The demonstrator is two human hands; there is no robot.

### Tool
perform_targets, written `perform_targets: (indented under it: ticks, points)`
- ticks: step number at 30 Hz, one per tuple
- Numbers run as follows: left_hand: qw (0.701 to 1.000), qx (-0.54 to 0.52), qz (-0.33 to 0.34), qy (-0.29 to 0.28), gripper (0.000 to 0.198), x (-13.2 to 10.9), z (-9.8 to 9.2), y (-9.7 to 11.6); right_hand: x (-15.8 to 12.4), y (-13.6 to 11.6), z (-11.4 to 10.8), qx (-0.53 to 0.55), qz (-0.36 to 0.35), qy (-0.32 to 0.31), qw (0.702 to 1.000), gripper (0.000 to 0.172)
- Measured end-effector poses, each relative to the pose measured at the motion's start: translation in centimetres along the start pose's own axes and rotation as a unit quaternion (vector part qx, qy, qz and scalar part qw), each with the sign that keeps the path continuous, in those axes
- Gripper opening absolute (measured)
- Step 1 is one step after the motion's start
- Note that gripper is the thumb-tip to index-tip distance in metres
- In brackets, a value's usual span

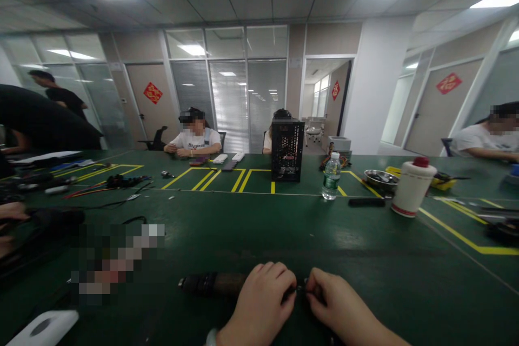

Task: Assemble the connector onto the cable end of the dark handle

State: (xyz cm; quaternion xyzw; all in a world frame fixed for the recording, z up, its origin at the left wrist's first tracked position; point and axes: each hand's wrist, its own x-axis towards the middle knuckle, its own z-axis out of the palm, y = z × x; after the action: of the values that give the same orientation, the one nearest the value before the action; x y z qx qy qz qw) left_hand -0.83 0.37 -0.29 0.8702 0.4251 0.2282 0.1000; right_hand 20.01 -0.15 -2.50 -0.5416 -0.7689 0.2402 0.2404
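On the green table in front of me lies a dark cylindrical tool (227, 284) with a brown middle and a small metal tip at its left end. My left hand (265, 294) is closed round its right part, hiding much of it. Just to the right, my right hand (334, 297) pinches at something small and dark by the tool's right end. A thin bit of it shows between the two hands, too small to name.
Ahead stand a black computer case (287, 151), a water bottle (331, 177) and a white bottle with a red cap (413, 186). A metal bowl (381, 179) sits behind them. Cables (121, 183) lie at left, near a white object (48, 330). Several people sit or stand around.
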Motion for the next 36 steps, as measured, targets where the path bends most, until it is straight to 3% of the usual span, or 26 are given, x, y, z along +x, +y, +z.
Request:
perform_targets:
  ticks: [18, 36]
  points:
    - [0.999, 0.037, -0.016, -0.002, 0.015, 0.18, 0.37, -0.04, 0.31, -0.16, 0.36, 0.02, 0.003, 0.027, 0.999, 0.014]
    - [1.0, -0.014, -0.02, 0.018, 0.016, 0.11, 0.22, -0.32, 0.31, -0.36, 0.4, 0.022, -0.001, 0.039, 0.999, 0.016]
